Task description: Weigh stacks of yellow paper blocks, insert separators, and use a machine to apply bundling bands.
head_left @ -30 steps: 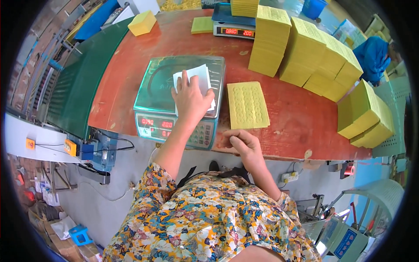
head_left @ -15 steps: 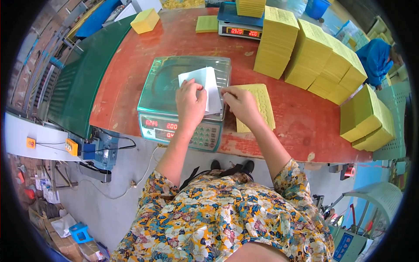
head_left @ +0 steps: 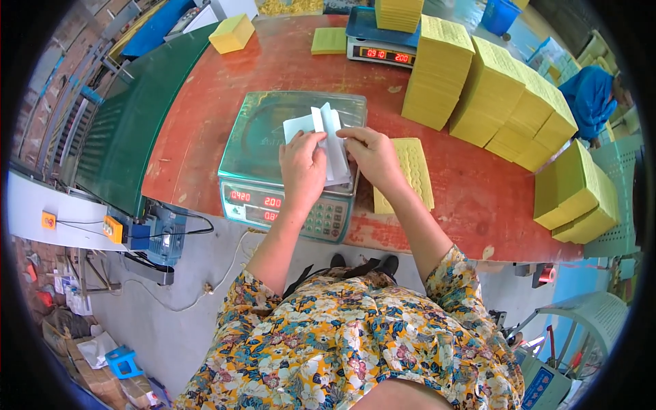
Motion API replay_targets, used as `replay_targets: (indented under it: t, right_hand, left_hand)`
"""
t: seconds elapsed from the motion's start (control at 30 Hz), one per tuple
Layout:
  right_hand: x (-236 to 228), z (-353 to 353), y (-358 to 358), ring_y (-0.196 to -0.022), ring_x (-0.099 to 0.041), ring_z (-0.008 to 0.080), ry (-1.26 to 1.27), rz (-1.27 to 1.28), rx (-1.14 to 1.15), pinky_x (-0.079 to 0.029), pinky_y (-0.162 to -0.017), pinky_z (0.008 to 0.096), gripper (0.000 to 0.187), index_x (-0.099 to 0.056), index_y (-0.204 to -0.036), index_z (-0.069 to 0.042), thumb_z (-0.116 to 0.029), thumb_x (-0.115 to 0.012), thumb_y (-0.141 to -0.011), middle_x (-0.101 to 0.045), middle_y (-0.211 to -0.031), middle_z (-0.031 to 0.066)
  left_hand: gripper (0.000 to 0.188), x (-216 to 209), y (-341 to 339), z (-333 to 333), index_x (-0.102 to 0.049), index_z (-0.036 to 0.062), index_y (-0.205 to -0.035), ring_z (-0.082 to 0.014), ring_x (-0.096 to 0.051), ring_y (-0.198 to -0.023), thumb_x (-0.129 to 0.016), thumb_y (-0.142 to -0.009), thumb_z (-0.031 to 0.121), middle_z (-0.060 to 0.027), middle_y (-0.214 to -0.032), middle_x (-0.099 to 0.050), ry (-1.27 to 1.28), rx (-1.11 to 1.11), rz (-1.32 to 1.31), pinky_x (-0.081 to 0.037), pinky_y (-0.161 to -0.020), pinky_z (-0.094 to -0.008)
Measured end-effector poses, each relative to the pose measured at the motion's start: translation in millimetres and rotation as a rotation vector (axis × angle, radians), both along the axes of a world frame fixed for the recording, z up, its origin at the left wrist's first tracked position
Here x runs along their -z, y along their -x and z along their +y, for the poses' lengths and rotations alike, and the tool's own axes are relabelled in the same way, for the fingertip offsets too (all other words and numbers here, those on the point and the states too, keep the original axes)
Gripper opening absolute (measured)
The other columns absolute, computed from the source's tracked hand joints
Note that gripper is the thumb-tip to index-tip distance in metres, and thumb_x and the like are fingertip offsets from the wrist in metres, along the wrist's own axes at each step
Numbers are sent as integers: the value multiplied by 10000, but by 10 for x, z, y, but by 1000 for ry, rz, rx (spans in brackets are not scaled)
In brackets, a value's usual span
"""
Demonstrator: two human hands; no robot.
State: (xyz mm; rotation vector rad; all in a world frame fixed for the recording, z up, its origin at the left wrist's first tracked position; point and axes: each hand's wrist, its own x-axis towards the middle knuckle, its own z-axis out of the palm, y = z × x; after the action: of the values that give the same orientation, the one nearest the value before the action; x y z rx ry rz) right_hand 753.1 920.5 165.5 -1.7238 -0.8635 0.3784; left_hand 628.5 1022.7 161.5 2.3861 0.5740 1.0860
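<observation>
A green weighing scale (head_left: 273,130) stands on the red-brown table (head_left: 225,89) in front of me. A small stack of white sheets (head_left: 326,140) lies on its pan, with some sheets lifted upright. My left hand (head_left: 302,167) presses on the stack from the near side. My right hand (head_left: 372,154) pinches the stack's right edge. A thin yellow pad (head_left: 413,174) lies flat on the table just right of the scale, partly under my right wrist.
Tall stacks of yellow pads (head_left: 478,82) line the table's right side. A second scale (head_left: 379,41) at the far edge carries more pads. A yellow block (head_left: 232,33) and a green pad (head_left: 329,41) lie at the back. A green conveyor (head_left: 130,123) runs along the left.
My right hand left the table's near edge and came up to the white sheets on the scale. Both hands now hold the stack, and some sheets have been lifted.
</observation>
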Motion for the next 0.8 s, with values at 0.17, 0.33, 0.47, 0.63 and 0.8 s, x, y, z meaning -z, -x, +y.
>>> replay_targets:
  t: [0.17, 0.33, 0.47, 0.63, 0.8]
  right_hand:
    - [-144, 46, 104, -785, -680, 190, -22, 238, -92, -534, -696, 319, 248, -697, -1063, -24, -79, -537, -881, -698, -918, 127]
    - [-144, 87, 165, -785, -650, 143, -180, 373, -126, -542, -667, 282, 234, -676, -1044, 12, -21, -488, -908, -685, -923, 84]
    - [-138, 88, 175, -799, -647, 131, -194, 386, -144, -541, -670, 283, 228, -672, -1040, 11, -21, -484, -915, -677, -910, 70]
    - [-157, 84, 185, -823, -651, 126, -180, 387, -153, -537, -678, 276, 221, -676, -1034, 2, -27, -493, -914, -670, -904, 52]
    - [-151, 79, 185, -814, -650, 124, -187, 401, -151, -536, -674, 272, 219, -679, -1028, -3, -28, -493, -915, -670, -903, 53]
  left_hand:
    - [230, -126, 8, -48, -637, 57, -1063, -311, -570, -983, -665, -887, 201, -136, -1049, -660, 181, -29, 49, -447, -865, -399]
    - [298, -115, -2, -51, -605, 36, -1008, -332, -540, -881, -697, -871, 285, -133, -941, -643, 364, -40, -30, -420, -815, -435]
    - [309, -58, -4, -19, -600, 30, -1011, -317, -545, -874, -694, -876, 292, -150, -924, -630, 410, -33, -85, -432, -796, -425]
    - [261, 9, -3, 36, -573, 15, -1026, -137, -565, -892, -641, -943, 253, -66, -968, -609, 478, -24, -77, -461, -803, -288]
    - [254, 5, -5, 42, -572, 16, -1027, -131, -557, -888, -634, -947, 249, -56, -964, -599, 501, -11, -79, -457, -801, -282]
